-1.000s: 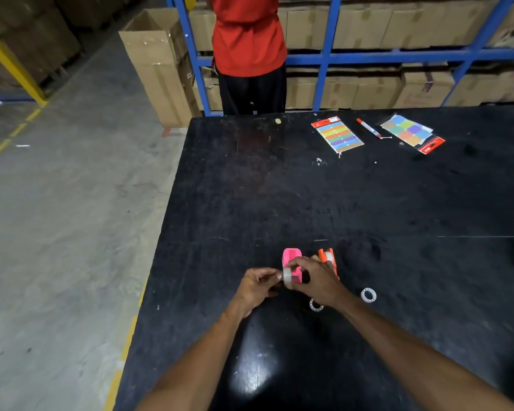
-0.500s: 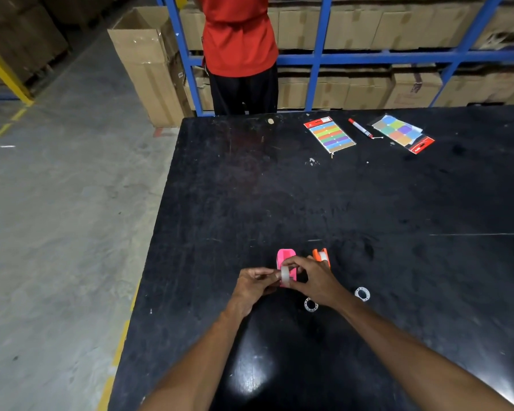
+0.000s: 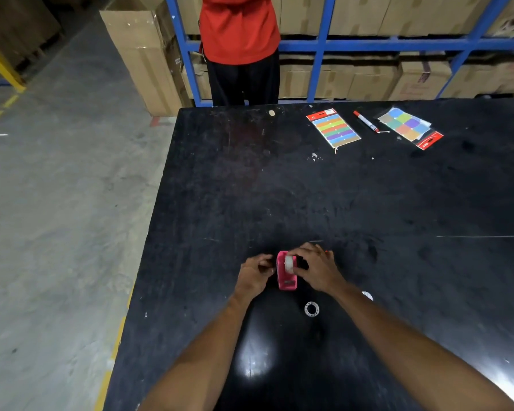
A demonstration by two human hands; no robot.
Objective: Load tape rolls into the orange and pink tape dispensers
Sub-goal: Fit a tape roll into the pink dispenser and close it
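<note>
The pink tape dispenser [image 3: 286, 279] lies on the black table [image 3: 368, 203] between my hands. A whitish tape roll [image 3: 289, 262] sits in its far end. My left hand [image 3: 254, 274] pinches the dispenser's left side. My right hand [image 3: 316, 266] grips the roll from the right. Only a sliver of the orange dispenser [image 3: 326, 251] shows, just behind my right hand. A loose clear tape roll [image 3: 311, 309] lies flat near my right wrist. A second loose roll [image 3: 367, 296] is partly hidden by my right forearm.
At the table's far edge lie a rainbow sticky-tab pack [image 3: 334, 130], a red marker [image 3: 365, 121] and a second coloured-tab pack [image 3: 408, 127]. A person in a red shirt [image 3: 239, 28] stands beyond the table, before blue shelving [image 3: 318, 48] with cartons. The table's left edge drops to the concrete floor.
The tape roll held up between my fingertips has gone down into the pink dispenser. My right hand now covers most of the orange dispenser. The camera view has shifted slightly.
</note>
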